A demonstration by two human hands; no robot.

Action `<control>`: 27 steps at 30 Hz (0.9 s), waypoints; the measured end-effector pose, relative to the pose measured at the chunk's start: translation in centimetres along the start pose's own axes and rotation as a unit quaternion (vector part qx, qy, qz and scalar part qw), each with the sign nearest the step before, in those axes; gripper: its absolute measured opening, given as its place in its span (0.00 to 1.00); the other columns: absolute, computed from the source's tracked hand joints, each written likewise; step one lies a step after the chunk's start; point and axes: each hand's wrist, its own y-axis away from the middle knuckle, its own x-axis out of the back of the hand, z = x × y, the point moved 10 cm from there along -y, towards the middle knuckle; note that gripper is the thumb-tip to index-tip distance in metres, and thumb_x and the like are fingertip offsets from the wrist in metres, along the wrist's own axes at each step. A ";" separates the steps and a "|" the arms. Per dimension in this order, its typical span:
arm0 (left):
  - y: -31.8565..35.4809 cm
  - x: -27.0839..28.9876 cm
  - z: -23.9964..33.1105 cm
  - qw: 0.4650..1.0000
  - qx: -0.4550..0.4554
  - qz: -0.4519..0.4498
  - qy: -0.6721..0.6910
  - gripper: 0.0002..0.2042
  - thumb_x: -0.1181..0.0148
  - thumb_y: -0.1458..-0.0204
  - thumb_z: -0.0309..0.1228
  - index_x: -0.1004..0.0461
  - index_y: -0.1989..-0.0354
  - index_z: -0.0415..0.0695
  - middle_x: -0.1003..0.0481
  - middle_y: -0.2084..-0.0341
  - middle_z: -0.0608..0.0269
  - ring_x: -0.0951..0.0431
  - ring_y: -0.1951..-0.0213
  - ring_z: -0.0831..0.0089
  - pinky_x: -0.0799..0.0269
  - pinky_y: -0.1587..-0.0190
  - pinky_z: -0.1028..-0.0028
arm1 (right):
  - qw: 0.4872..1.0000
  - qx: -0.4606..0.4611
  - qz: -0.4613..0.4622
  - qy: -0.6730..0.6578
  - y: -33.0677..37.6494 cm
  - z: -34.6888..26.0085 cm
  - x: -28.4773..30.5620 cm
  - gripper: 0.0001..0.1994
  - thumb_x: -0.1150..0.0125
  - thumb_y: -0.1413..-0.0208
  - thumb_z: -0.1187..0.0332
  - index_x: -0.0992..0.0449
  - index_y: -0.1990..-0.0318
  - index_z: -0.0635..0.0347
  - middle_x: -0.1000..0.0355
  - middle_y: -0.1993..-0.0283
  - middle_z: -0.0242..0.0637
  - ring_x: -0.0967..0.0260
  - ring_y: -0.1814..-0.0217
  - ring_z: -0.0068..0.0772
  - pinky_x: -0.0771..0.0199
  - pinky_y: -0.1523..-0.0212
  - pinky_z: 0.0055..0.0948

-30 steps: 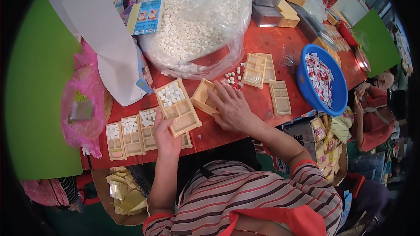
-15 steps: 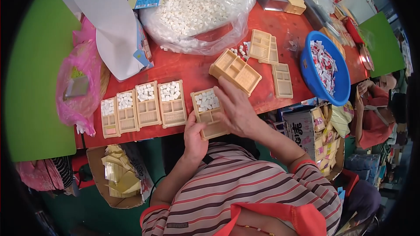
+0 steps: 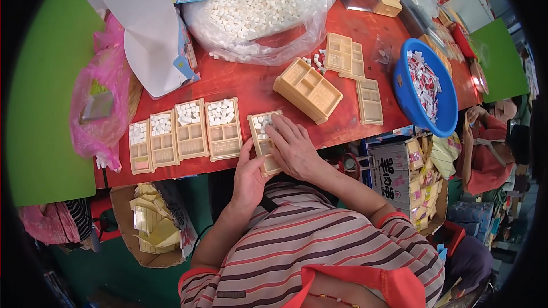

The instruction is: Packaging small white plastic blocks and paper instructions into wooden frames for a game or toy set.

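A beige compartment tray [image 3: 255,133] rests near the front edge of the red table, small white cubes filling its top section. My left hand [image 3: 248,181] grips its lower left side, thumb along the edge. Across the tray's right half lies my right hand [image 3: 294,151], fingers stretched out over the cubes and hiding part of the lower compartments. Left of it stands a row of similar trays [image 3: 223,147] with white cubes in their top sections. A stack of beige trays [image 3: 308,91] sits tilted beyond my right hand.
Behind the trays spreads a clear plastic bag [image 3: 251,17] of white cubes. Two loose trays [image 3: 371,102] and a blue basin [image 3: 405,88] of small packets are on the right. A pink bag [image 3: 94,114] hangs at the left edge. Cartons [image 3: 128,234] stand below.
My right hand has come down from beside the tray stack and now lies over the held tray. The left hand keeps its grip on the edge.
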 end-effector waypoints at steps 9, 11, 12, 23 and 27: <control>2.6 2.4 0.1 0.975 0.065 0.050 -0.208 0.34 0.55 0.39 0.32 0.65 0.28 0.51 0.29 0.49 0.51 0.20 0.58 0.59 0.27 0.52 0.65 | 0.999 0.014 0.014 0.049 -2.4 0.2 -1.1 0.25 0.43 0.45 0.66 0.36 0.40 0.62 0.45 0.33 0.50 0.51 0.28 0.51 0.43 0.38 0.52; 3.1 2.5 0.4 0.970 0.053 0.061 -0.228 0.33 0.55 0.39 0.32 0.62 0.28 0.49 0.28 0.51 0.51 0.20 0.59 0.61 0.27 0.54 0.67 | 0.998 0.008 0.024 0.055 -3.3 0.5 -1.3 0.24 0.43 0.45 0.66 0.36 0.40 0.61 0.44 0.34 0.49 0.50 0.29 0.50 0.43 0.38 0.51; 3.5 2.8 0.7 0.965 0.043 0.074 -0.246 0.32 0.54 0.39 0.31 0.59 0.28 0.47 0.27 0.53 0.51 0.20 0.61 0.63 0.26 0.55 0.69 | 0.998 0.004 0.030 0.060 -3.6 0.5 -1.4 0.24 0.43 0.46 0.66 0.35 0.41 0.61 0.43 0.34 0.48 0.50 0.29 0.49 0.44 0.38 0.50; 4.7 -2.4 12.7 0.480 -0.407 0.061 -0.774 0.26 0.41 0.48 0.33 0.34 0.39 0.42 0.41 0.37 0.43 0.42 0.37 0.42 0.45 0.42 0.43 | 0.995 0.022 0.027 0.096 -4.2 -0.7 -1.1 0.31 0.48 0.42 0.51 0.38 0.35 0.59 0.53 0.27 0.52 0.56 0.25 0.52 0.57 0.32 0.52; 0.8 0.8 15.5 0.433 -0.295 0.135 -0.841 0.33 0.43 0.46 0.46 0.43 0.32 0.55 0.56 0.30 0.44 0.61 0.31 0.36 0.61 0.40 0.30 | 0.993 0.060 0.010 0.106 -5.5 -2.2 -1.2 0.34 0.57 0.40 0.42 0.39 0.34 0.58 0.56 0.26 0.54 0.58 0.25 0.56 0.58 0.32 0.54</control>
